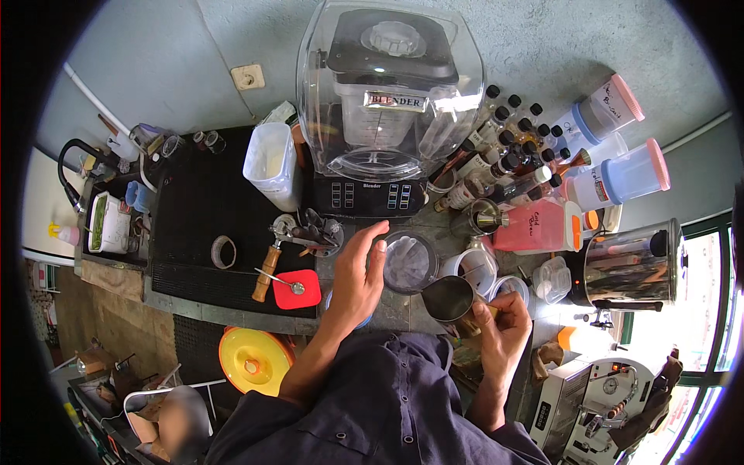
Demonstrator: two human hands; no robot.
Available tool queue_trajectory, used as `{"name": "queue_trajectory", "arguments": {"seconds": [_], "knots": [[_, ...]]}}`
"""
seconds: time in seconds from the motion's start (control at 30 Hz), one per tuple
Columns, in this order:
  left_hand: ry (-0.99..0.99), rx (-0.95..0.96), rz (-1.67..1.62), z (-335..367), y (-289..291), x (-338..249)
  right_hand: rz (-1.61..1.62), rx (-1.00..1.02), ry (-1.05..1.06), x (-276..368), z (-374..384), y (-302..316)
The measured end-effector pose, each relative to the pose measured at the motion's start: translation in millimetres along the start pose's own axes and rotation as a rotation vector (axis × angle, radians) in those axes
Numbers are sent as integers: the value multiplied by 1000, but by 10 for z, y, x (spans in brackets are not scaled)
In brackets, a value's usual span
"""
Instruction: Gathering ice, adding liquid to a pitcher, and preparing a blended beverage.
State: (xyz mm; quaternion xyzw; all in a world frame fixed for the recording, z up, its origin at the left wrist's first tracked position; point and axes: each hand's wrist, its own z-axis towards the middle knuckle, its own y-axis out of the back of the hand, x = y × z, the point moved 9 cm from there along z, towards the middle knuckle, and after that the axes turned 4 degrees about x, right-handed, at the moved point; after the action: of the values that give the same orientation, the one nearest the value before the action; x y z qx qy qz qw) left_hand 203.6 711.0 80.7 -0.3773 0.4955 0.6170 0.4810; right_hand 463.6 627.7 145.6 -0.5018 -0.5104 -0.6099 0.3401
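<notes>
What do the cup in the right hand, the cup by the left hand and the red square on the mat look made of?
Cup in the right hand: dark metal cup, likely steel, going by its dull sheen and thin rim. Cup by the left hand: clear plastic cup, see-through with a frosted look; could be glass. Red square coaster: matte, rounded corners, probably silicone or plastic.

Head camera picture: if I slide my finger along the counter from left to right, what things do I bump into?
Roll of tape → red lid → left hand → clear plastic cup → metal cup in the right hand → shiny metal pot.
</notes>
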Motion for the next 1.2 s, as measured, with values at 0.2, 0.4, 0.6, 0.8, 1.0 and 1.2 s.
{"name": "queue_trajectory", "arguments": {"seconds": [0.2, 0.4, 0.6, 0.8, 1.0, 1.2], "knots": [[-17, 17, 22, 12, -50, -4, -44, -63, 4, -53, 35, 130], [-18, -12, 81, 17, -15, 40, -64, -98, 57, -100, 204, 195], [4, 18, 21, 8, -2, 37, -43, -125, 91, 77, 369, 128], [-16, -24, 72, -17, 59, 9, -70, -105, 151, 253, 463, -15], [-6, -24, 42, -41, 90, 10, -79, -54, 131, 241, 444, -109], [-25, -31, 28, -88, 105, -4, 244, -24, 66, -19, 367, -107]]}}
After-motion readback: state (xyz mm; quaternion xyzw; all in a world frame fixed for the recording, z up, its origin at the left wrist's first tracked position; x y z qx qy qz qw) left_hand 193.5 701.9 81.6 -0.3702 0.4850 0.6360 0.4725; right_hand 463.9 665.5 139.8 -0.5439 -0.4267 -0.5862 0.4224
